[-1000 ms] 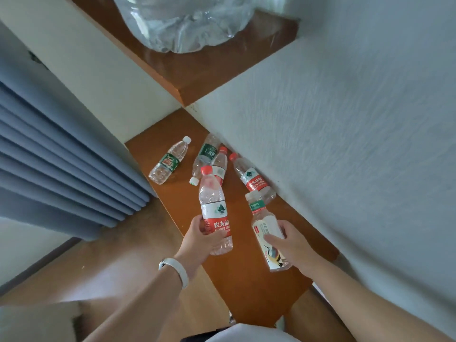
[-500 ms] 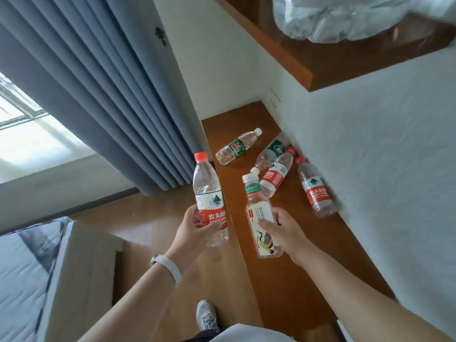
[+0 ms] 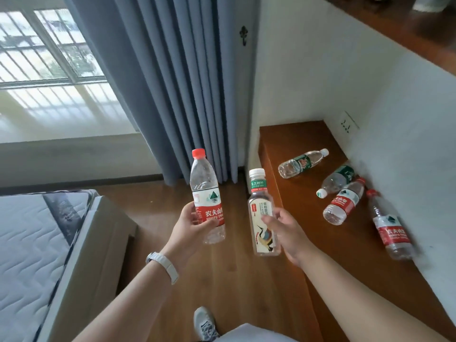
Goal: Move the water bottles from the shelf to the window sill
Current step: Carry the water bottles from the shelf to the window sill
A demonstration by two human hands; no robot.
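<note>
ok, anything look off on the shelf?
Four bottles on the shelf lie on their sides at mixed angles: green-label bottle, another green one, red-label bottle, red one by the wall. Caps on, no spill visible.

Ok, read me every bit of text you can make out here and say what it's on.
"农夫山" and "NONGFU SPRI", the rest turned away: red label of the red-capped bottle in the left hand.
"东方树叶": green neck band of the tea bottle in the right hand.
"农夫山泉": red label of the nearest lying bottle.
Too blurred: the other red-label bottle, both green-label bottles.
</note>
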